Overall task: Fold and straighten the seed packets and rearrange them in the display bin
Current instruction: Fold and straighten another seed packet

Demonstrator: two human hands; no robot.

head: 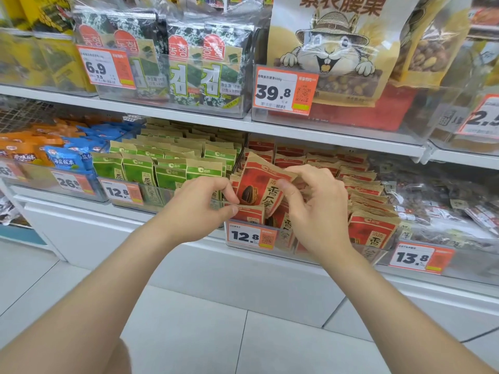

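A red and kraft-brown seed packet with a sunflower seed picture stands tilted above the front of the clear display bin. My left hand pinches its lower left edge. My right hand pinches its upper right corner with thumb and fingers. Several more red seed packets fill the bin in rows, some leaning. A lower packet sits just under my left thumb.
A bin of green seed packets stands to the left, then blue and orange snack bags. Price tags hang on the bin fronts. Seaweed packs and a large nut bag sit on the shelf above. Tiled floor lies below.
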